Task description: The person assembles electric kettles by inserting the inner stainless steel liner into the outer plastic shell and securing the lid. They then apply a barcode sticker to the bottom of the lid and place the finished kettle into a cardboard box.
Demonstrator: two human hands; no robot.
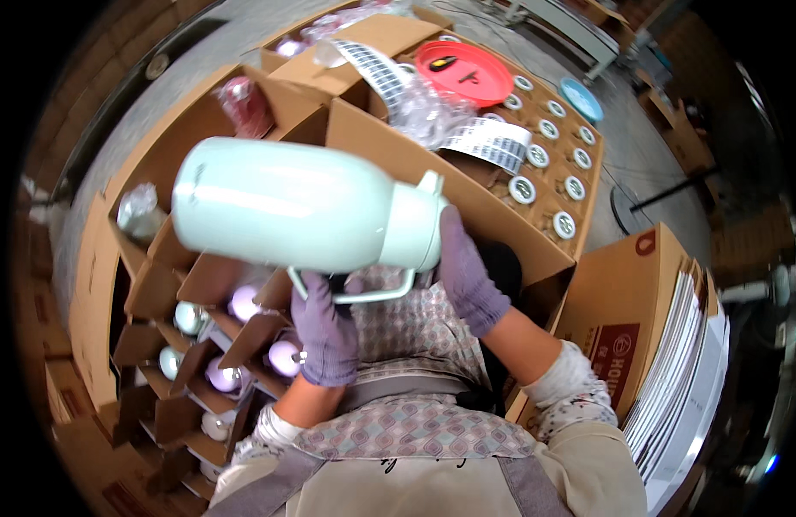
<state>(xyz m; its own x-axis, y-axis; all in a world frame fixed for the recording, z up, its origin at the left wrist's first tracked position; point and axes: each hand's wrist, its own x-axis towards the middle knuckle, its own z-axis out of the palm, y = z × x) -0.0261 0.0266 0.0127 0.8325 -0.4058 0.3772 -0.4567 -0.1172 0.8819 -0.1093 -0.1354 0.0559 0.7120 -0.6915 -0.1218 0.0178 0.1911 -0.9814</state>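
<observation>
A large mint-green thermos jug (294, 207) lies sideways in the air in front of me, its base to the left and its lid to the right. My left hand (325, 332), in a purple-grey glove, is closed round the jug's handle (382, 293) below the body; some of its fingers are hidden behind the jug. At the lid (422, 226), my gloved right hand (468, 271) presses against the end, with part of its fingers out of sight. Below the jug, a divided carton (204, 302) holds several lilac and pale green flasks (286, 357) in cardboard cells.
Ahead to the right stands a carton with white round lids (522, 189), a red tray (463, 72) with small tools, label sheets (488, 142) and clear plastic wrap (428, 116). At my right, a box (613, 327) holds upright paper stacks (674, 370). A blue basin (580, 99) rests on the floor.
</observation>
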